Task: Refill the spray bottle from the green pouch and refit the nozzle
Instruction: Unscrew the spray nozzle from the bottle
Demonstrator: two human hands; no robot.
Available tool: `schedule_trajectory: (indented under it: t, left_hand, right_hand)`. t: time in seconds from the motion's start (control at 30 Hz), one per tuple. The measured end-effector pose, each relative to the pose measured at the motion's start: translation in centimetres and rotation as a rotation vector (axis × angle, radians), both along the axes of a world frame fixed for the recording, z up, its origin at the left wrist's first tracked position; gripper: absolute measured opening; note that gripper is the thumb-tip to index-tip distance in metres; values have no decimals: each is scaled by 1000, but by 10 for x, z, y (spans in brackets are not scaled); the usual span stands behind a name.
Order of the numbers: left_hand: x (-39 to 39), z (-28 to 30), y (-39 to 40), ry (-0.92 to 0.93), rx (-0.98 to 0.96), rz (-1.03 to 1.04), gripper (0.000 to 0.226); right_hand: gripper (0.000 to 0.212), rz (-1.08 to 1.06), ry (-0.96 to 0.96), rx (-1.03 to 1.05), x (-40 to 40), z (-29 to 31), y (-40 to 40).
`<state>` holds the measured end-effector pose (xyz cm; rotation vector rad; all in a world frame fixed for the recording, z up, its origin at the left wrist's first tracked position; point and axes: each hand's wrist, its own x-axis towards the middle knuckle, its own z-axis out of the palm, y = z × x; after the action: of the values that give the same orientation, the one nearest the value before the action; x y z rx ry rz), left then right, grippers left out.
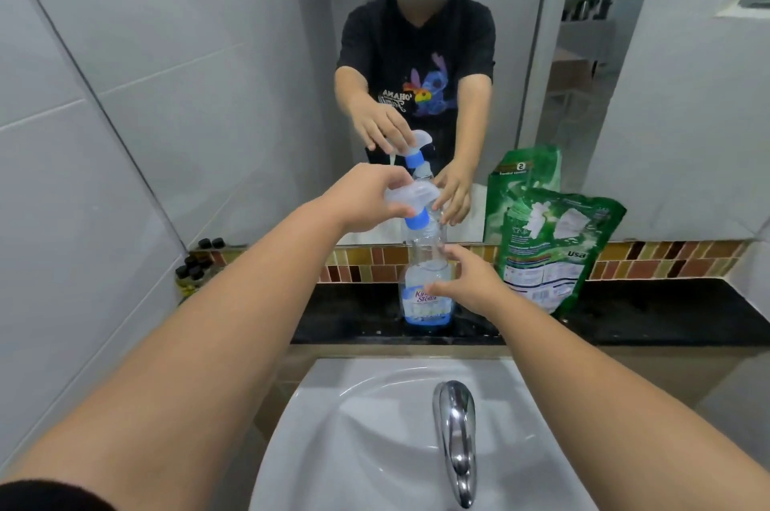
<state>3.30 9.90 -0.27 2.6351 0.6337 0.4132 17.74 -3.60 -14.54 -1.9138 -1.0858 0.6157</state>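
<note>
The spray bottle (426,285) stands upright on the black counter (650,315) behind the sink (375,427), close to the mirror (250,52). It is clear plastic with a blue band at its base; its label is partly covered by fingers and only partly legible. The liquid level inside cannot be judged. The nozzle (410,196), a pale trigger head with a blue collar, sits at the bottle's neck; whether the collar is screwed down or loose cannot be determined. The left hand (371,200) grips the nozzle from above, fingers curled over the trigger head and hiding part of it. The right hand (466,281) is at the bottle's right side, fingers spread and reaching onto its body at label height; firm contact cannot be confirmed because of motion blur. The green pouch (550,252) stands just right of the bottle, apart from it, leaning back against the mirror and tiled strip (666,258); its top is not clearly readable as open or sealed. A chrome tap (456,439) points into the sink. Small dark-capped bottles (196,265) cluster at the left wall, too small to identify. Both forearms are cut off at the lower frame edge.
</note>
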Motion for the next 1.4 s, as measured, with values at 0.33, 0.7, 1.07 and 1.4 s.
schedule_trajectory:
  t: [0.33,0.7,1.07,1.4]
  left_hand:
    - [-36,30,21,-254,-152,-95,21]
    - [-77,30,46,-452,-291,-48,32]
    - [-92,25,42,-633,-387,-35,23]
    - [-110,-3,51,-663,-539,82,29]
  right_hand:
    - [70,2,2,-42,9,-10,1]
    - [61,13,-56,-32,11,-8,-10]
    - [58,-41,-44,-30,25,-10,-32]
    - [54,-58,-16,-7,27,-10,-35]
